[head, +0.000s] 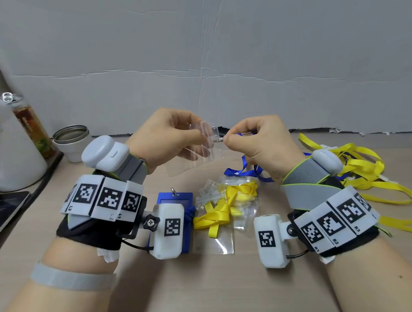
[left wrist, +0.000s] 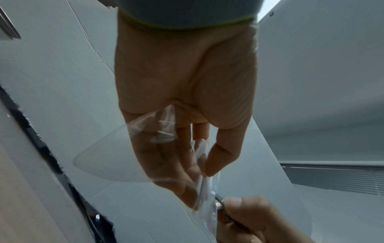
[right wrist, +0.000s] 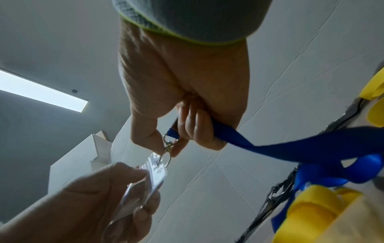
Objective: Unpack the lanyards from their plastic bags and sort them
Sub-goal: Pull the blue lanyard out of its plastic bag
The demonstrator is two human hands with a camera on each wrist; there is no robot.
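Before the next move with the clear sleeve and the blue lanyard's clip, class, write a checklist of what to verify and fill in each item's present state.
1. Left hand pinches the clear sleeve near its top: ok.
2. Right hand pinches the metal clip between thumb and forefinger: ok.
3. Clip meets the sleeve's top edge: ok; whether it is hooked through the slot: cannot tell.
4. Blue lanyard runs through the right hand's curled fingers, its slack trailing down to the table: ok.
5. Loose yellow lanyards lie apart on the right: ok.
6. All lanyards unpacked: not ok; a yellow lanyard in its bag lies on the table.
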